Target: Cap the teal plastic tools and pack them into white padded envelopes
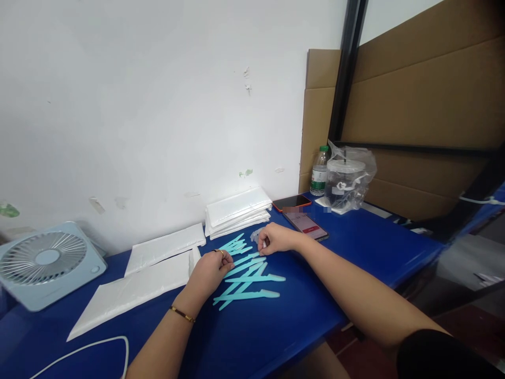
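1. Nearest the camera: two bare forearms reaching out over the blue bench [256, 337], a thin bracelet [182, 314] on the left wrist.
2. Beyond them, mid-bench: a loose pile of pale teal plastic sticks [246, 273], lying crossed over one another between the two hands.
3. Left hand [211, 271]: curled loosely, palm down, ring on one finger, fingertips resting on the near-left edge of the sticks; whether any stick is actually pinched, impossible to tell.
4. Right hand [276, 239]: fingers closed in a pinch at the far-right end of the pile, on a small pale piece [263, 244]; beside it a small grey bit [255, 235], too small to identify.
5. Step in hand, as a judgement: sorting or picking single sticks out of the heap, one end being handled by the right hand.
6. Next move, as a judgement: calls for freeing one stick from the crossed ones without dragging its neighbours.
7. Around: flat white packets [158, 266] to the left, a white stack [236, 210] at the far side, two phones [305, 221] to the right, a small fan [45, 263] at far left.
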A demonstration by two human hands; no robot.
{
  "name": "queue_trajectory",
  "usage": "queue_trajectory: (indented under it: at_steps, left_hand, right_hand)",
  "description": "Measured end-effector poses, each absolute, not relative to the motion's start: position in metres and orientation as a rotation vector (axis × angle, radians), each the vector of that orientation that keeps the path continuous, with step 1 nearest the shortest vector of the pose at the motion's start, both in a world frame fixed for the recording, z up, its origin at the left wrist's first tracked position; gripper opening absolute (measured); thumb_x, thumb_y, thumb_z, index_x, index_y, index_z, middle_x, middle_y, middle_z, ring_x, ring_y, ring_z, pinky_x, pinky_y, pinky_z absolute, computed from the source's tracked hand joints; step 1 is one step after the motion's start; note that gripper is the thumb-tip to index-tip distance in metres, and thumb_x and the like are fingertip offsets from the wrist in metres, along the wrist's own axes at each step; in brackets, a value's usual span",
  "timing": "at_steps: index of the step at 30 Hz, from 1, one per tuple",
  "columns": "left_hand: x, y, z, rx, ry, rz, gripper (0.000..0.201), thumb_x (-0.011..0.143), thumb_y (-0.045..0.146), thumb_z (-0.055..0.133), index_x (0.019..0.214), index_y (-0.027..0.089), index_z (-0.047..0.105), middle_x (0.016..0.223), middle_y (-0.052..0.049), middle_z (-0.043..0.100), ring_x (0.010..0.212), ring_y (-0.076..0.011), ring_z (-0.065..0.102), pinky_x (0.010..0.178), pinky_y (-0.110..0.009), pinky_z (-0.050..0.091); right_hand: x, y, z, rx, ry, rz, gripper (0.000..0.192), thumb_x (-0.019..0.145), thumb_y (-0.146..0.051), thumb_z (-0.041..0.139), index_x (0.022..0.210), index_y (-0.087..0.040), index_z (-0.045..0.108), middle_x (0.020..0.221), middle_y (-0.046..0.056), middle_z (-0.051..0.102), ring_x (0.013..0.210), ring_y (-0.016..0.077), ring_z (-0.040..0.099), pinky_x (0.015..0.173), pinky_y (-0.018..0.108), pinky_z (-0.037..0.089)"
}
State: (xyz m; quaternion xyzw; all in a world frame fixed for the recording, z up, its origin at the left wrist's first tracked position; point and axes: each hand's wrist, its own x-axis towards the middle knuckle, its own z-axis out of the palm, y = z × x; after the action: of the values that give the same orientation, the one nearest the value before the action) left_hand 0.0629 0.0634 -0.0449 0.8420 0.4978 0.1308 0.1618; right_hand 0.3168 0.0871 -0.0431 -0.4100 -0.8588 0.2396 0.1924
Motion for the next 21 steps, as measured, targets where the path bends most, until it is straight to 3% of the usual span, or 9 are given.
queue_trajectory:
  at_steps: [5, 12, 21]
  left_hand:
    - [0.061, 0.064, -0.046, 2.336, 1.453, 0.370, 0.019, 0.075, 0.037, 0.050, 0.075, 0.021, 0.060, 0.070, 0.000, 0.063, 0.066, -0.0160, 0.056, 0.058, -0.025, 0.038]
    - [0.060, 0.064, -0.048, 2.288, 1.443, 0.388, 0.020, 0.075, 0.038, 0.050, 0.074, 0.020, 0.060, 0.069, -0.001, 0.062, 0.065, -0.0158, 0.056, 0.057, -0.025, 0.038]
    - [0.061, 0.063, -0.047, 2.304, 1.450, 0.391, 0.020, 0.074, 0.037, 0.051, 0.072, 0.020, 0.060, 0.069, -0.001, 0.062, 0.064, -0.0154, 0.055, 0.056, -0.024, 0.037]
  right_hand:
    - [0.332, 0.088, -0.038, -1.223, -2.417, 0.688, 0.015, 0.060, -0.017, 0.063, 0.071, -0.015, 0.072, 0.067, 0.001, 0.068, 0.059, 0.0123, 0.058, 0.054, 0.019, 0.040]
    - [0.339, 0.091, -0.038, -1.258, -2.414, 0.919, 0.019, 0.065, -0.021, 0.058, 0.076, -0.014, 0.072, 0.068, 0.002, 0.068, 0.058, 0.0116, 0.057, 0.054, 0.019, 0.041]
    - [0.340, 0.091, -0.038, -1.291, -2.400, 0.877, 0.016, 0.065, -0.020, 0.059, 0.073, -0.013, 0.071, 0.068, 0.001, 0.067, 0.058, 0.0109, 0.055, 0.055, 0.019, 0.039]
